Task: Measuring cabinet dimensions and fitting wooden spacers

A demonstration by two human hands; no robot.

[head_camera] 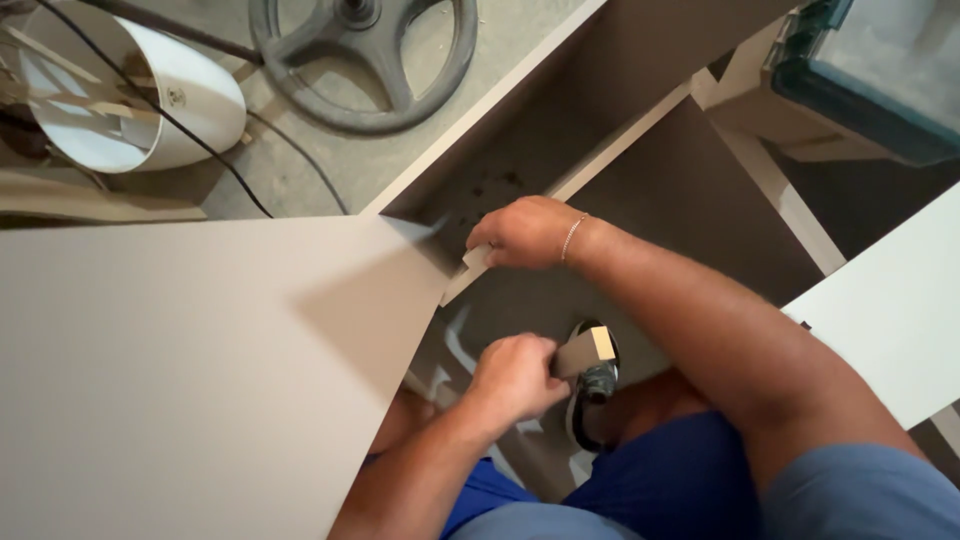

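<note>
Closest in, the person's blue-sleeved arms reach down over blue shorts, and the left hand [515, 380] is closed in a fist round a small wooden block [585, 351], whose pale end sticks out to the right of the knuckles. Just above that grip, the right hand [525, 232] curls its fingers over the corner of a narrow white strip [475, 268] at the edge of the big grey panel [190, 370]; the fingers are bent tight on it, thumb hidden.

As I judge it, the edge work at this corner is under way, not finished: the strip's end stands proud of the panel.

Beneath the block a shoe [596, 385] rests on the floor among pale offcuts. Up beyond the right hand stands a brown cabinet frame [620, 160], crowding that corner. Farther off lie a grey wheel [362, 60], a white bucket [150, 95] of scraps with a black cable [225, 165] across it, and a teal box [870, 75].
</note>
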